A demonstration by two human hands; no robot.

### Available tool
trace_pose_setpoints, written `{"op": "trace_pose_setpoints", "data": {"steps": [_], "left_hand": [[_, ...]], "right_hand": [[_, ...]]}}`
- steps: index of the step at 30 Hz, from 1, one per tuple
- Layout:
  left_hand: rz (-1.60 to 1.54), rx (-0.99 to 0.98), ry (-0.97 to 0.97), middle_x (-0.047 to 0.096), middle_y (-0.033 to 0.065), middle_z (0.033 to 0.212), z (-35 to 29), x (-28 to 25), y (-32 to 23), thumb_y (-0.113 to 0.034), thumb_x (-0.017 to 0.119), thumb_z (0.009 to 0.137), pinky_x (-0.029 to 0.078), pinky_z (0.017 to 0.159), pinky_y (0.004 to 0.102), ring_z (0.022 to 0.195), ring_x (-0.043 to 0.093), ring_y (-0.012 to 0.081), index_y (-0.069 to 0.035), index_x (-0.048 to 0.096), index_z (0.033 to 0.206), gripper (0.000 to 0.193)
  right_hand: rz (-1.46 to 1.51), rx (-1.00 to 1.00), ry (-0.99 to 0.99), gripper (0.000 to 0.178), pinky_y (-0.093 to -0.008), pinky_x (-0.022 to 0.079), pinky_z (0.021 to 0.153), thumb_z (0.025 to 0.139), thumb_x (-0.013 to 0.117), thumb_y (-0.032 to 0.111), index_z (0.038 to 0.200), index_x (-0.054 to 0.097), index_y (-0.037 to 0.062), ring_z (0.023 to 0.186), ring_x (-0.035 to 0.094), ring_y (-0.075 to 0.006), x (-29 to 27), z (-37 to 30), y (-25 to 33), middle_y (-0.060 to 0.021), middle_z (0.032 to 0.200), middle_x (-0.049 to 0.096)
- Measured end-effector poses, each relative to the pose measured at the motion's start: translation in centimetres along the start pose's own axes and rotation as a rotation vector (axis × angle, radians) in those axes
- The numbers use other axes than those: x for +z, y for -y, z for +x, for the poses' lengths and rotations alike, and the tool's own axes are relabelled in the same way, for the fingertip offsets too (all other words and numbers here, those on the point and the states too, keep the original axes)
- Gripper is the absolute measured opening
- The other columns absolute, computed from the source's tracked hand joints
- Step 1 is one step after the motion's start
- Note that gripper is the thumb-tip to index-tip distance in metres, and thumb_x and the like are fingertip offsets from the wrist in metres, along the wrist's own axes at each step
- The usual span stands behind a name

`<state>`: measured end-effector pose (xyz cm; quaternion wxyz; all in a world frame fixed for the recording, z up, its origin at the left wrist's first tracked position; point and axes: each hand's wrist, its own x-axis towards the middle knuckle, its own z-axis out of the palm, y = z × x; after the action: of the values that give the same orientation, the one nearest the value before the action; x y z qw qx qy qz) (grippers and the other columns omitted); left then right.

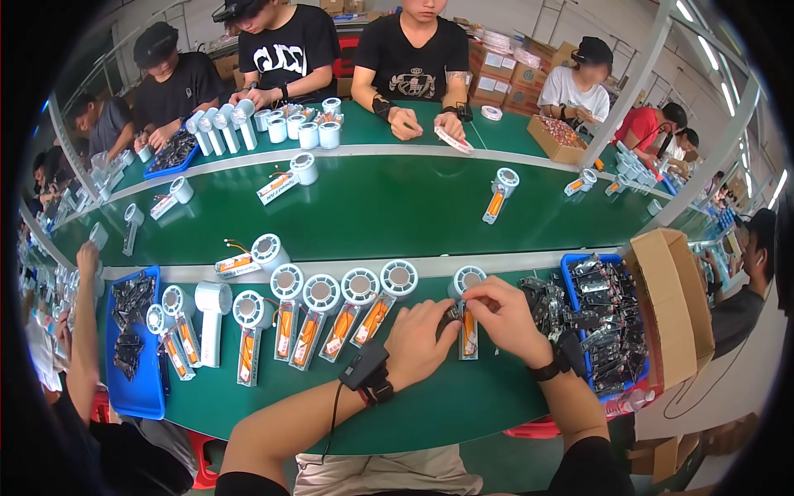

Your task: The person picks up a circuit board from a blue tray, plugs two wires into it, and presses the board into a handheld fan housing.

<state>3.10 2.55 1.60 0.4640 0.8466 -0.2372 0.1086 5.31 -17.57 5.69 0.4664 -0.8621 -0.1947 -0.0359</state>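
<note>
A handheld fan unit with a round white head and an open handle lies in front of me, partly covered by my hands. My left hand is closed on a small black part at the handle's left side. My right hand bends over the handle just below the fan head, thumb and fingertips pinched together; what they hold, if anything, is too small to make out. To the left stands a row of similar fan units, their open handles showing orange cells.
At the right, a blue tray heaped with black parts sits by an open cardboard box. Another blue tray is at the left. A green conveyor carrying fan units runs beyond the bench; co-workers sit across it and a person's arm reaches at left.
</note>
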Motion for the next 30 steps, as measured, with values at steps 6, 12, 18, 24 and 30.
{"op": "trace_pose_setpoints", "data": {"steps": [6, 12, 18, 24, 30], "left_hand": [[-0.038, -0.004, -0.038, 0.063, 0.0135, 0.099, 0.3, 0.3, 0.2, -0.023, 0.061, 0.099, 0.042, 0.083, 0.0411, 0.093, 0.059, 0.0331, 0.0, 0.061, 0.127, 0.036], [0.006, -0.034, -0.091, 0.065, 0.0155, 0.098, -0.5, -0.2, 1.2, -0.023, 0.064, 0.097, 0.046, 0.084, 0.046, 0.093, 0.061, 0.0365, 0.0, 0.062, 0.127, 0.038], [-0.101, -0.093, -0.076, 0.063, 0.016, 0.105, 0.1, 2.2, 0.3, -0.023, 0.065, 0.094, 0.045, 0.09, 0.0449, 0.101, 0.059, 0.0359, -0.002, 0.061, 0.131, 0.043], [-0.102, -0.12, -0.145, 0.062, 0.0147, 0.104, -0.3, 2.0, 1.0, -0.022, 0.064, 0.096, 0.044, 0.092, 0.0424, 0.1, 0.058, 0.0348, -0.002, 0.059, 0.133, 0.042], [-0.157, -0.105, -0.173, 0.062, 0.0143, 0.107, -0.2, 1.7, 1.0, -0.019, 0.063, 0.097, 0.043, 0.092, 0.0422, 0.102, 0.058, 0.0341, -0.002, 0.06, 0.131, 0.038]], "right_hand": [[0.092, -0.07, -0.054, 0.014, -0.0225, 0.052, 0.068, 0.094, 0.068, 0.0, 0.108, 0.07, -0.0001, 0.08, 0.065, -0.0099, 0.9, -1.0, -1.1, -0.0078, 0.11, 0.064], [0.376, 0.192, -0.019, 0.014, -0.0253, 0.055, 0.068, 0.098, 0.064, 0.001, 0.111, 0.07, -0.0007, 0.078, 0.065, -0.011, 2.5, -0.6, -0.8, -0.0054, 0.102, 0.068], [0.371, 0.17, -0.066, 0.013, -0.0215, 0.049, 0.057, 0.098, 0.059, -0.003, 0.108, 0.067, 0.0001, 0.067, 0.06, -0.0081, -0.3, -2.0, -4.1, -0.0081, 0.11, 0.069], [0.485, 0.246, -0.037, 0.011, -0.0207, 0.043, 0.053, 0.098, 0.06, 0.0, 0.108, 0.064, 0.0015, 0.06, 0.056, -0.0078, 1.5, -1.5, -4.4, -0.0054, 0.092, 0.069], [0.457, 0.259, -0.054, 0.011, -0.0198, 0.042, 0.05, 0.096, 0.064, -0.002, 0.107, 0.064, 0.0004, 0.059, 0.056, -0.0065, 0.7, -1.1, -5.9, -0.0072, 0.101, 0.07]]}}
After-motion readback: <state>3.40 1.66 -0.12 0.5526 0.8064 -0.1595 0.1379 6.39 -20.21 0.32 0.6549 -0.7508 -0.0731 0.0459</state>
